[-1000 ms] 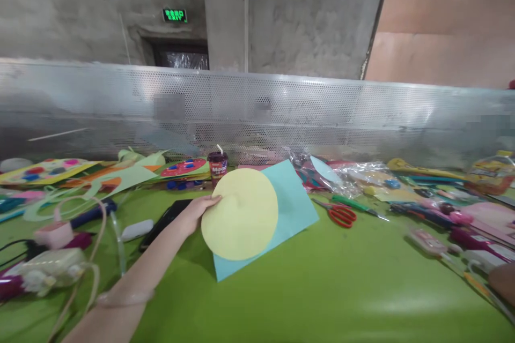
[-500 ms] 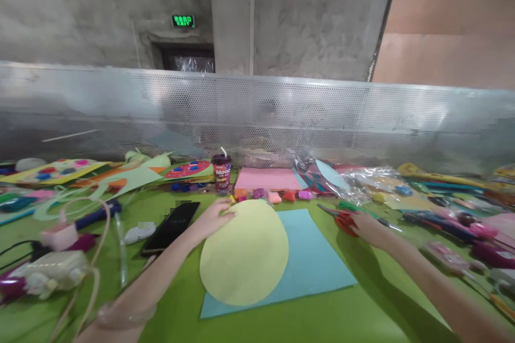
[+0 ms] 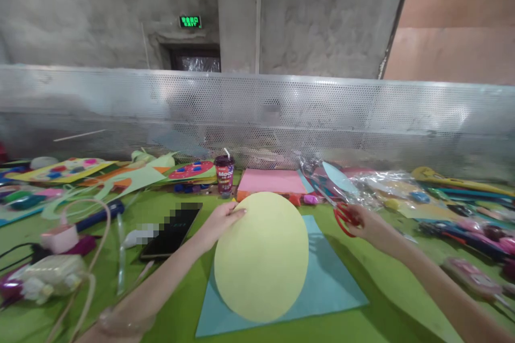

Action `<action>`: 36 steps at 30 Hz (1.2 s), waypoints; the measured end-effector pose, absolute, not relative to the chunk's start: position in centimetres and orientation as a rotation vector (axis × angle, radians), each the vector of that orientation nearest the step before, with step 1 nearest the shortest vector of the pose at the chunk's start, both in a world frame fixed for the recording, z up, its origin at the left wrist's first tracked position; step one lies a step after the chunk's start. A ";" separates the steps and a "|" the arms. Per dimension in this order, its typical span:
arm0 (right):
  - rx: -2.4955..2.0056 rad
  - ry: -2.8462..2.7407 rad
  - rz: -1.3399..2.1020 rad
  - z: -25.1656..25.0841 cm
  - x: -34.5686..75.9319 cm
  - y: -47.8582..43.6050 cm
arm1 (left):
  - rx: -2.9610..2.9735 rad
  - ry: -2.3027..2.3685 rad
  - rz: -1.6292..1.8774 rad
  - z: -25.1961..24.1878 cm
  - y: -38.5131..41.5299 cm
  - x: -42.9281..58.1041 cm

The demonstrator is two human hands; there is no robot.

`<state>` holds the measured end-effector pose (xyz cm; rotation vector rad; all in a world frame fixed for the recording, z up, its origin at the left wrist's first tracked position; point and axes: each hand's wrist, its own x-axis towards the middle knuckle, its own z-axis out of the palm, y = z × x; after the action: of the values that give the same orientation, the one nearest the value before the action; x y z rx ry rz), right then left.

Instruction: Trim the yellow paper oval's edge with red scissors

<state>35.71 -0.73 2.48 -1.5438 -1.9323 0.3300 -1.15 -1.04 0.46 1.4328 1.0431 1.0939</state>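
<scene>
Left hand (image 3: 220,222): grip closed on the upper left edge of the yellow disc (image 3: 261,260). Disc is over the blue sheet (image 3: 330,286), which lies on the green worktop (image 3: 173,305). Right hand (image 3: 368,229): grip closed around the red handles of the scissors (image 3: 341,207). Phone (image 3: 175,233) lies left of the disc; cup (image 3: 224,176) stands beyond.

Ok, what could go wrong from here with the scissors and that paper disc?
The left hand grips the yellow paper disc only near its upper edge, so it might bend or slip. The blue sheet lies behind it, so the red scissors in the right hand could nick both. The cup stands just beyond the left hand and might get knocked.
</scene>
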 end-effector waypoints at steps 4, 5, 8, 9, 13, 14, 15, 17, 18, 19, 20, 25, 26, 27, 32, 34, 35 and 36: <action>-1.430 -1.806 0.646 3.8 31.2 -0.6 | 1.378 1.030 1.111 0.5 -0.5 0.0; -1.371 -1.776 0.727 4.1 30.0 -0.4 | 1.381 1.034 1.103 0.6 -0.4 0.2; -1.214 -1.738 0.919 4.2 27.3 0.0 | 1.426 1.061 1.070 0.5 0.0 0.5; -1.204 -1.739 0.966 4.1 26.7 0.1 | 1.443 1.072 1.061 0.4 0.0 0.6; -1.200 -1.714 1.122 2.9 25.8 -0.3 | 1.460 1.078 1.053 0.2 0.1 0.5; -1.182 -1.691 1.144 2.5 25.9 -0.4 | 1.462 1.072 1.059 0.1 0.0 0.5; -1.165 -1.666 1.153 2.1 26.0 -0.5 | 1.466 1.066 1.065 0.1 -0.1 0.5; -1.150 -1.620 1.152 1.6 26.2 -0.7 | 1.469 1.061 1.078 0.1 -0.3 0.6; -1.152 -1.599 1.142 1.5 26.3 -0.8 | 1.463 1.051 1.084 0.2 -0.4 0.6; -1.156 -1.578 1.126 1.5 26.3 -0.9 | 1.451 1.041 1.079 0.2 -0.6 0.5; -1.152 -1.558 1.113 1.5 26.4 -1.0 | 1.436 1.037 1.061 0.2 -0.7 0.5; -1.134 -1.549 1.034 2.0 26.5 -1.3 | 1.427 1.159 0.976 -0.3 -0.8 -0.1; -1.148 -1.567 1.009 2.0 26.7 -1.3 | 1.424 1.188 1.005 -0.4 -0.8 -0.2; -1.167 -1.590 0.988 1.9 26.8 -1.3 | 1.414 1.208 1.038 -0.5 -0.7 -0.3; -1.255 -1.729 0.964 1.4 27.8 -1.0 | 1.341 1.201 1.138 -0.7 -0.6 -0.5; -1.292 -1.777 0.960 1.2 28.1 -0.8 | 1.320 1.179 1.164 -0.6 -0.6 -0.6; -1.307 -1.796 0.962 1.1 28.2 -0.8 | 1.316 1.171 1.176 -0.6 -0.7 -0.6; -1.316 -1.811 0.963 1.0 28.3 -0.8 | 1.314 1.166 1.185 -0.5 -0.7 -0.7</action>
<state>28.27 -0.79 1.04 -1.3161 -1.8108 0.9630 -0.65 -0.69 -0.54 1.3138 1.1658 1.1855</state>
